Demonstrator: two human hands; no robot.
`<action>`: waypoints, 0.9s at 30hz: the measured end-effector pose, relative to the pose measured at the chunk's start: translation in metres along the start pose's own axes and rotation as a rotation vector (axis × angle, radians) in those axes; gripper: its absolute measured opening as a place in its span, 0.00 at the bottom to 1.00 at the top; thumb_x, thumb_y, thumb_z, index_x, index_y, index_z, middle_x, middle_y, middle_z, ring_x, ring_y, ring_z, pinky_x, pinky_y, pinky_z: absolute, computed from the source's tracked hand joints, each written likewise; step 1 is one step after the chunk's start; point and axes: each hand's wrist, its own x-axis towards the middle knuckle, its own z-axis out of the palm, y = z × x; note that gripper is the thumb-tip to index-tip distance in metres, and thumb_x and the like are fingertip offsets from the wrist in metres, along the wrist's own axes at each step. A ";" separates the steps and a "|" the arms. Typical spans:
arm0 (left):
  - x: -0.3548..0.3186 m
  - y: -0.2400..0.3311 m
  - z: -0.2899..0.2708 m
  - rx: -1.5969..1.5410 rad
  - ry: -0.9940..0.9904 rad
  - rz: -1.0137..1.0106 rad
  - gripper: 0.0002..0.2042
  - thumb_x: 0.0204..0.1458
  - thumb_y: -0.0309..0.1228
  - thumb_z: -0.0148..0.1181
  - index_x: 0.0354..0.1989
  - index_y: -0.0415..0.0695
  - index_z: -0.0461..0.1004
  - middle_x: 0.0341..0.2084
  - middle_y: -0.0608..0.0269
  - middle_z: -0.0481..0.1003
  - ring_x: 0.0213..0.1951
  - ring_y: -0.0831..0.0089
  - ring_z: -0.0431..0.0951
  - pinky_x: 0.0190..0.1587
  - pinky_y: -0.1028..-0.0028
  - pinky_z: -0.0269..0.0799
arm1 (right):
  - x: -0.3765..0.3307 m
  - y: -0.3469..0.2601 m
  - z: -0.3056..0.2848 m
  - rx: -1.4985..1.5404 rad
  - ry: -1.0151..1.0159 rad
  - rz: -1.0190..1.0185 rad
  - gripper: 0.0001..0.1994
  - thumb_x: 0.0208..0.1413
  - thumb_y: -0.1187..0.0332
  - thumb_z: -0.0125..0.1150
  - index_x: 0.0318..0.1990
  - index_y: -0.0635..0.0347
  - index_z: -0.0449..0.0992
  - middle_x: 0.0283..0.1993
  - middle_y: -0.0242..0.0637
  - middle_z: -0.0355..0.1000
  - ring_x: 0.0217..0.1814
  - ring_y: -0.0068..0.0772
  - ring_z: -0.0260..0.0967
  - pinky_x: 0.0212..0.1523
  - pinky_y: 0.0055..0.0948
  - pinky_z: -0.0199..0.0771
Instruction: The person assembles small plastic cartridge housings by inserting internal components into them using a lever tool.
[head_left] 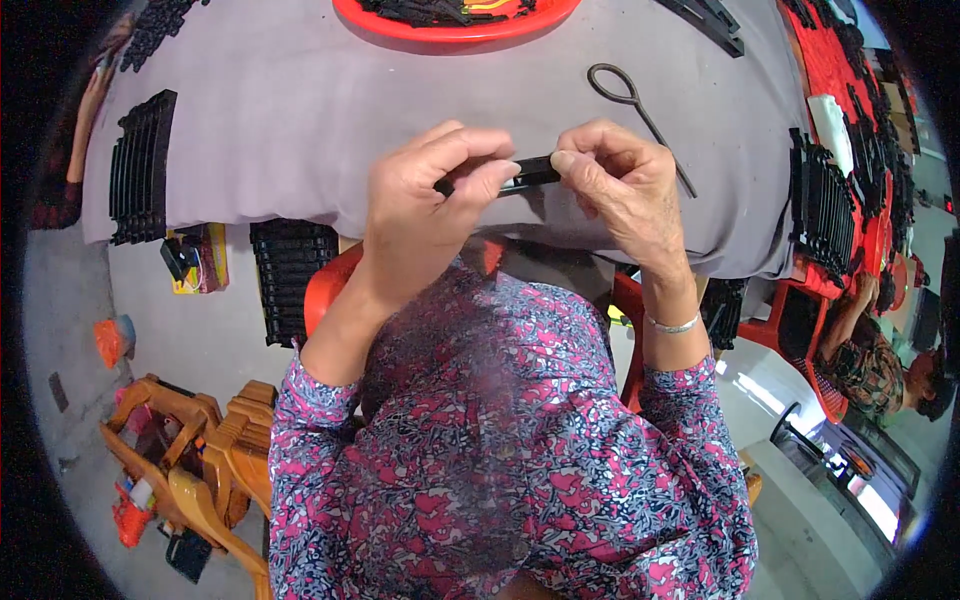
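Between my two hands, above the near edge of the cloth-covered table, is a short black plastic strip (537,172). My left hand (435,190) pinches its left end between thumb and fingers, partly covering it. The right end sits in the pinch of my right hand (625,180), thumb on top. A metal rod with a looped end (645,115) lies on the cloth just beyond my right hand. Fingers hide both ends of the strip, so its full shape cannot be made out.
A red basin (455,40) of black pieces stands at the far side of the grey cloth (290,110). Stacked black strips (142,168) lie at the left edge, more (828,205) at the right. A wooden chair (190,450) is lower left; another person (880,375) sits right.
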 end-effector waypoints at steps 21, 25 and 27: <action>0.004 -0.015 0.005 0.338 -0.005 0.209 0.17 0.40 0.25 0.69 0.42 0.39 0.78 0.34 0.57 0.77 0.34 0.61 0.79 0.38 0.66 0.71 | -0.011 0.012 -0.004 0.107 0.305 0.209 0.08 0.58 0.66 0.66 0.32 0.60 0.79 0.20 0.23 0.68 0.16 0.09 0.56 0.16 0.14 0.48; 0.002 -0.023 0.006 0.412 -0.077 0.201 0.19 0.36 0.26 0.70 0.41 0.40 0.78 0.31 0.58 0.75 0.35 0.58 0.77 0.39 0.62 0.68 | -0.008 0.017 -0.001 -0.069 0.214 0.217 0.09 0.58 0.66 0.66 0.31 0.62 0.79 0.20 0.22 0.68 0.18 0.09 0.56 0.17 0.15 0.50; 0.002 -0.025 0.007 0.453 -0.101 0.232 0.17 0.35 0.26 0.70 0.38 0.41 0.78 0.29 0.59 0.73 0.35 0.58 0.76 0.37 0.62 0.67 | -0.007 0.019 0.003 -0.126 0.193 0.208 0.09 0.58 0.66 0.65 0.30 0.63 0.79 0.20 0.22 0.67 0.19 0.09 0.57 0.18 0.15 0.51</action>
